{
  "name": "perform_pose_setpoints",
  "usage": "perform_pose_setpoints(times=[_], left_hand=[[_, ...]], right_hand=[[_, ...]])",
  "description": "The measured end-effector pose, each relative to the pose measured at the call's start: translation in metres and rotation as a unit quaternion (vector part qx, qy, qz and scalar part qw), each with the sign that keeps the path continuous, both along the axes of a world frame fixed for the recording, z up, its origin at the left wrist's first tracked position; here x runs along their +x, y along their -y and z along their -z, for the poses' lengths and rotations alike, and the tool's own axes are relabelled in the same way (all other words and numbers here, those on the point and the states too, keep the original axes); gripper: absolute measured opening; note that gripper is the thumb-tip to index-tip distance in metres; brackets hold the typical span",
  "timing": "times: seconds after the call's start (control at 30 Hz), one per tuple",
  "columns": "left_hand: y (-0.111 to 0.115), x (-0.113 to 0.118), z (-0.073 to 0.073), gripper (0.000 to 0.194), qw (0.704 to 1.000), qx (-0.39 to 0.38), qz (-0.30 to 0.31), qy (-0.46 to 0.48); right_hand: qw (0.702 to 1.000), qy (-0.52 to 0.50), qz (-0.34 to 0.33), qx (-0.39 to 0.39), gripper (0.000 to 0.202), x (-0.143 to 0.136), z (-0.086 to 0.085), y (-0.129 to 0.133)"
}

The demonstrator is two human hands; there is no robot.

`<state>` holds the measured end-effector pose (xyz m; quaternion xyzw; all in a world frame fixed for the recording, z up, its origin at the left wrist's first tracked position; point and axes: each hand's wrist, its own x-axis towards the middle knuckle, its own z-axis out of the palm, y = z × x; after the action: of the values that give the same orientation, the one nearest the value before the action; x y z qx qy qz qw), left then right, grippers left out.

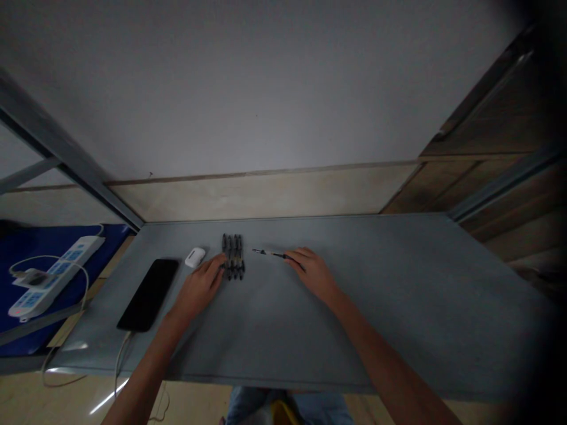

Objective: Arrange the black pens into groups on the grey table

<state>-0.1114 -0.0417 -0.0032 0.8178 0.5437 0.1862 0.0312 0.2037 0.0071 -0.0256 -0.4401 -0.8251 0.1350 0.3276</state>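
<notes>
Several short, dark, slender pieces point(233, 243) lie side by side in two rows on the grey tabletop; they look like pen parts, but are too small to be sure. Beside their left edge is my left hand point(201, 286), fingers bent together with a small dark tip showing at them. What it pinches there cannot be made out. Farther right, my right hand point(314, 274) grips a slim pen point(271, 254) between thumb and fingers. The pen lies nearly level, its thin end pointing left towards the rows, with a gap between them.
A black phone point(149, 295) on a white cable and a white earbud case point(195, 257) lie left of the rows. Off the table's left side, a white power strip point(55, 277) rests on a blue surface. A pale wall point(266, 88) rises behind; metal posts flank the tabletop point(274, 336).
</notes>
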Motion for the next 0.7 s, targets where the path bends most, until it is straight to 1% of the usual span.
perform_pose_setpoints(times=[0.1,0.17,0.23,0.3,0.37,0.43,0.5,0.7], left_hand=[[-0.008,0.026,0.002,0.042,0.998,0.022,-0.066,0.003],[-0.013,0.049,0.007,0.053,0.994,0.021,-0.106,-0.023],[-0.016,0.071,0.013,0.060,0.988,0.013,-0.146,-0.050],[-0.018,0.088,0.020,0.058,0.983,0.020,-0.170,-0.072],[-0.020,0.098,0.025,0.053,0.979,0.033,-0.183,-0.084],[-0.022,0.100,0.030,0.050,0.977,0.042,-0.186,-0.090],[-0.024,0.096,0.033,0.049,0.978,0.047,-0.179,-0.094],[-0.030,0.067,0.035,0.048,0.984,0.047,-0.133,-0.109]], right_hand=[[1.000,0.001,0.000,0.001,0.025,-0.001,0.001,0.000],[1.000,0.003,-0.001,0.000,0.025,0.000,0.001,0.000],[1.000,0.005,0.002,-0.001,0.025,0.001,0.001,0.000],[1.000,0.004,0.009,-0.002,0.025,0.002,0.001,0.000],[1.000,-0.002,0.017,-0.001,0.025,0.002,0.000,0.000],[1.000,-0.009,0.021,0.000,0.025,0.003,-0.001,0.000],[1.000,-0.011,0.016,-0.002,0.024,0.003,-0.001,0.001],[1.000,-0.010,0.012,-0.005,0.025,0.001,-0.001,0.002]])
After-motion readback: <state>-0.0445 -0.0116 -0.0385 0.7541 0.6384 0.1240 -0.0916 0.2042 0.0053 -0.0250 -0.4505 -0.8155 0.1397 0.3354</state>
